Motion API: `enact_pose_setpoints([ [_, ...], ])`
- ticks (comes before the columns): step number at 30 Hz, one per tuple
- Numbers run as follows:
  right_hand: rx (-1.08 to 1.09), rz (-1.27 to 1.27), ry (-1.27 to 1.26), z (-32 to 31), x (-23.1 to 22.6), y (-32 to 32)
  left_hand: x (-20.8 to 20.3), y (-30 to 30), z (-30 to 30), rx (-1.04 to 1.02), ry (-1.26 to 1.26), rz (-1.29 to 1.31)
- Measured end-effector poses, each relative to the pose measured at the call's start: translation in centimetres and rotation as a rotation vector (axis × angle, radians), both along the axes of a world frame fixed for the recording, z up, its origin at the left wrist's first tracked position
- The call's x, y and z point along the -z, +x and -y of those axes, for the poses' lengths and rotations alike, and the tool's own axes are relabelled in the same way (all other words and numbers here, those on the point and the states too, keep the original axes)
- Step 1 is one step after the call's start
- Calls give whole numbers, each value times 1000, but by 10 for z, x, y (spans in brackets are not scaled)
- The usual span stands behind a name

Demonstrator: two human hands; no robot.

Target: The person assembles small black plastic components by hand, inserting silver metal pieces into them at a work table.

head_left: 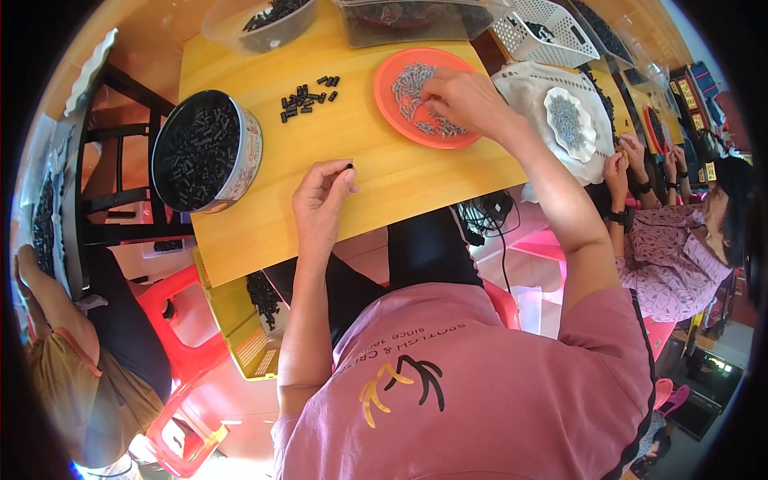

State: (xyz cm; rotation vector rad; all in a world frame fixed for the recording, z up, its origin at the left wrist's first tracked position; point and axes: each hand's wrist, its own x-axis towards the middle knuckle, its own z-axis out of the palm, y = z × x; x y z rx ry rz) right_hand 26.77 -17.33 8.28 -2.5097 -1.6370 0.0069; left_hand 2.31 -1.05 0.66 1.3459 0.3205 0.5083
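Note:
My left hand (322,200) is above the table's near part, thumb and fingers pinched on a small black plastic piece (350,166), of which only the end shows. Over to the right, my right hand (468,100) reaches into an orange plate (387,114) with its fingertips pressed together among small grey pieces (412,84). Whether one is between those fingers I cannot make out. A loose group of short black tubes (301,101) lies on the wooden table between the plate and a round tin (246,152) filled with similar black tubes (200,148).
Clear plastic tubs (276,38) and a white perforated basket (524,46) stand along the far edge. On a white cloth (520,84) at right sits a scalloped dish (566,124) of grey pieces. Other people work at both sides. A yellow crate (232,324) is below the table.

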Motion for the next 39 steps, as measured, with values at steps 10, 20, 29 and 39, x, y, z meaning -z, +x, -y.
enact_pose_setpoints([
  [10, -158, -38, -22, -6, 10, -5, 1, -1, 0, 0, 12, -13],
  [20, -93, -28, -1, 2, 20, -4, -1, -1, 0, -1, 13, -4],
  [29, 50, -289, 216, 8, 17, -1, 0, -2, 0, -13, 1, -13],
  [39, 174, -745, 338, 13, 29, 4, 0, -2, 1, -13, -24, -5],
])
